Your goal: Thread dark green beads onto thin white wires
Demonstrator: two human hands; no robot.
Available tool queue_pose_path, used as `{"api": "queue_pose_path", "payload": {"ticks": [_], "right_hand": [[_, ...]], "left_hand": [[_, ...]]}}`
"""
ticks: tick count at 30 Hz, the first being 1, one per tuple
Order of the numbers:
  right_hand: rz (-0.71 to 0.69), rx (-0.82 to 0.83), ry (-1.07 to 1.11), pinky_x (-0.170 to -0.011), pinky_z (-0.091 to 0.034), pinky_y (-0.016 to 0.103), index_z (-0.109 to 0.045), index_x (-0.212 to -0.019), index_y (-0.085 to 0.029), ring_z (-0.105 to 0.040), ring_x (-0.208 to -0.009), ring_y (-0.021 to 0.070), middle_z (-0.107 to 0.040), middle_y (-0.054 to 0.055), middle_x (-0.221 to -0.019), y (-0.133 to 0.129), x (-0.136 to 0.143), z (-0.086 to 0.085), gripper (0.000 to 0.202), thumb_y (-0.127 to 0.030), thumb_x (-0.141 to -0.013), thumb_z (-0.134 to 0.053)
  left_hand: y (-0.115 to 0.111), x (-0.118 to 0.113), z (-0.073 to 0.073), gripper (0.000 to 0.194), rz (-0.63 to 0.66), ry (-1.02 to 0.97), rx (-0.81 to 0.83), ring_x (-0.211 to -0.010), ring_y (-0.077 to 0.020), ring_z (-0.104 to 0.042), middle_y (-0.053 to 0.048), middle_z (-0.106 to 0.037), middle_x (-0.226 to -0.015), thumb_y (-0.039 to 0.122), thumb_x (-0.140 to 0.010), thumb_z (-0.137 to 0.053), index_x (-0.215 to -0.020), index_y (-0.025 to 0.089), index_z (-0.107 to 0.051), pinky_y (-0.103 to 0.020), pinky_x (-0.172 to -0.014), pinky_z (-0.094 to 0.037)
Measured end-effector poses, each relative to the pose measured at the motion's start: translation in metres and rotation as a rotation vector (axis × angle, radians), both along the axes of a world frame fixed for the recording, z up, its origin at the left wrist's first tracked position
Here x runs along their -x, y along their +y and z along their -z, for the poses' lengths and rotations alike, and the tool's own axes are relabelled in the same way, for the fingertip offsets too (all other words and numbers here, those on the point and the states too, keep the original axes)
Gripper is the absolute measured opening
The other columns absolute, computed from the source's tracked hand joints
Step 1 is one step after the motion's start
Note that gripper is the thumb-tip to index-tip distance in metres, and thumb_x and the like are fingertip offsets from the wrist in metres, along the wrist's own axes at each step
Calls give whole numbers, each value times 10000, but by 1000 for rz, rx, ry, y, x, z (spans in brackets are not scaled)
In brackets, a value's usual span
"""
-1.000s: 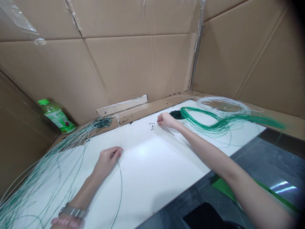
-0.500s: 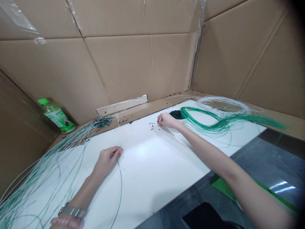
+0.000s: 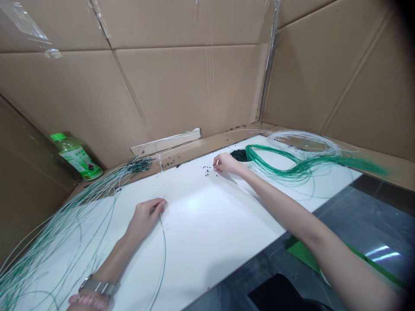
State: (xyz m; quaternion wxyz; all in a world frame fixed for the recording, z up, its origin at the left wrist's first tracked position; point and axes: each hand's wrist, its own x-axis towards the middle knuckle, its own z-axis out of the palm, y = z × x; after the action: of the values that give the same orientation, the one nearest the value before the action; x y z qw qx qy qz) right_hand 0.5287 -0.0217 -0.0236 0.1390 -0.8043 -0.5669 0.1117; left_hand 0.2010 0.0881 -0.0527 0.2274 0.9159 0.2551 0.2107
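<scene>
My left hand (image 3: 149,214) pinches a thin green wire (image 3: 164,246) near its tip, and the rest of it curves down over the white table. Farther right, my right hand (image 3: 223,163) is closed in a pinch at the table surface. Whatever its fingertips hold is too small to make out. Several tiny black beads (image 3: 207,169) lie scattered just left of those fingertips. Behind the right hand is a white bowl (image 3: 248,163) of dark beads (image 3: 239,155), partly hidden by the hand.
Coiled green wires (image 3: 282,166) and white wires (image 3: 304,140) lie at the right. A large bundle of wires (image 3: 74,211) with dark ends spreads along the left side. A green-capped bottle (image 3: 78,157) stands at the back left. Cardboard walls (image 3: 194,86) enclose the table (image 3: 207,237).
</scene>
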Motion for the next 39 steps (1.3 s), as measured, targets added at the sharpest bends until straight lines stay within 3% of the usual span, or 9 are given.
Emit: {"api": "queue_pose_path", "payload": {"ticks": [22,34,39], "right_hand": [[15,-10,-74,-781,-522,341,-583,-1040,-123,-610,-863,146,-617,58,-996,-6,0,-7,280,-358,-906,-509],[1,55,-214,-846,-503,369,-577,-1080,-146,-590,-960,168,-592,81,-1097,-5,4,1,274,-345,-904,-513],[-1,50,-237,-834,-507,368,-578,-1073,-142,-594,-943,164,-597,76,-1078,-8,5,-8,271,-344,-902,-518]], "left_hand": [[0,0,0,372,7,-8,-20,-594,-133,-545,-11,-616,-623,422,-876,-427,-718,151,-626,-218,-614,-422],[-1,0,-1,365,8,-6,-22,-589,-124,-530,-5,-606,-619,412,-878,-431,-711,150,-623,-213,-612,-419],[-1,0,-1,375,12,-7,-22,-583,-123,-523,-6,-601,-615,415,-879,-424,-718,146,-631,-211,-601,-416]]}}
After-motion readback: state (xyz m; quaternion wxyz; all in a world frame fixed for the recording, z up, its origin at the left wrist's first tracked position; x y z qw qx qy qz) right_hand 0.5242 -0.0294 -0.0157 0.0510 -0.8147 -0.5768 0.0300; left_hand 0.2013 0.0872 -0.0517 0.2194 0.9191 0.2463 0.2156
